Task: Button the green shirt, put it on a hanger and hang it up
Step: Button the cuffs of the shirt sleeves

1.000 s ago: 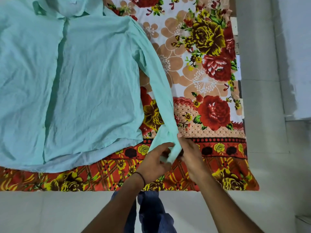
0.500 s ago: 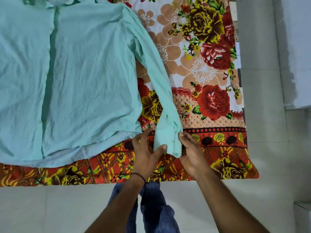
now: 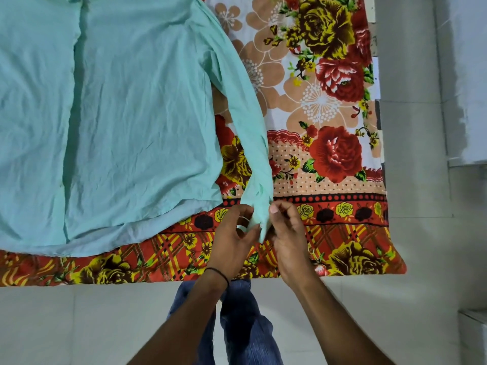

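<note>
**Floral bedsheet (image 3: 329, 106) beneath green shirt (image 3: 131, 114), cuff (image 3: 259, 219) pinched**

Shows the shirt spread flat on the sheet, front up, with collar and far side cut off by the frame's top and left edges. Catches left hand (image 3: 232, 241) and right hand (image 3: 290, 233) both pinching the cuff of the near sleeve (image 3: 245, 101), over the sheet's patterned front border. Hides any cuff button behind fingers and folded cloth. Leaves placket fastening too faint to tell.

floral bedsheet (image 3: 329, 106), pale tiled floor (image 3: 416, 233)
</note>
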